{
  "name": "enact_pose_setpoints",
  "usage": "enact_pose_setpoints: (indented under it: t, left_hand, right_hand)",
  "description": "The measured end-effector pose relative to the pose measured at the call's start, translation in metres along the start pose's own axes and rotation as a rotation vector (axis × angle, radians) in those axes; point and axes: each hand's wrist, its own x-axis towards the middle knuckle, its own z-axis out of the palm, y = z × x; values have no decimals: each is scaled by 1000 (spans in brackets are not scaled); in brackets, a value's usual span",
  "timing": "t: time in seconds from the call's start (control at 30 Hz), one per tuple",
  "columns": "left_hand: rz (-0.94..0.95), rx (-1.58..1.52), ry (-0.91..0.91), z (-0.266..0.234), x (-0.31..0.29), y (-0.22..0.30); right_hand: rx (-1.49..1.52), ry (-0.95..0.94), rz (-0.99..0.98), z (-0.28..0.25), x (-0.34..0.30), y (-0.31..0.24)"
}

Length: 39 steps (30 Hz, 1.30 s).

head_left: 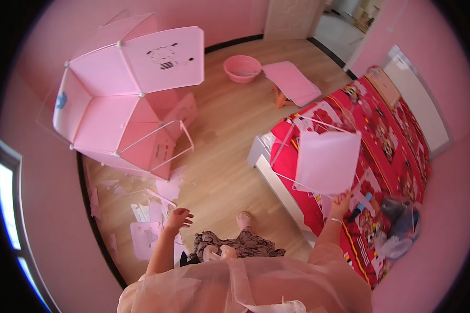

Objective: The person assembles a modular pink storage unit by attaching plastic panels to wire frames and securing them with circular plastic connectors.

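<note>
My right hand (341,201) is raised over the bed and grips the lower edge of a translucent white square panel (326,161) with a thin wire frame. The panel hangs in the air above the red patterned bedspread (391,135). My left hand (178,217) hovers low on the left with its fingers spread and nothing in it, above several pink panels and white scraps (149,229) lying on the wooden floor. A partly built pink cube cabinet (122,104) of panels and white wire frames leans against the pink wall at the upper left.
A pink basin (242,68) sits on the floor at the back, beside a stack of pink panels on a small orange stool (292,83). A clear plastic bag (397,229) lies on the bed's near end. An open doorway (344,15) is at the top right, a window (8,203) at the left.
</note>
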Motion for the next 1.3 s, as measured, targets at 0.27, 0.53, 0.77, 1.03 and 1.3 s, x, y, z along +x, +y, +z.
enact_pose_setpoints:
  t: [0.27, 0.53, 0.77, 1.03, 1.3]
  left_hand:
    - [208, 364, -57, 70, 21, 31]
    - [-46, 282, 98, 48, 15, 24]
    - [150, 522, 155, 26, 11, 45]
    - [430, 604, 581, -101, 40, 171]
    - [947, 530, 953, -198, 96, 405]
  right_hand:
    - [-747, 221, -130, -110, 129, -62]
    - [-1428, 203, 141, -106, 206, -37]
    - [-1810, -801, 19, 75, 145, 121]
    - [-1679, -1447, -357, 377, -30, 258]
    - [-1382, -1656, -1074, 598, -146, 362]
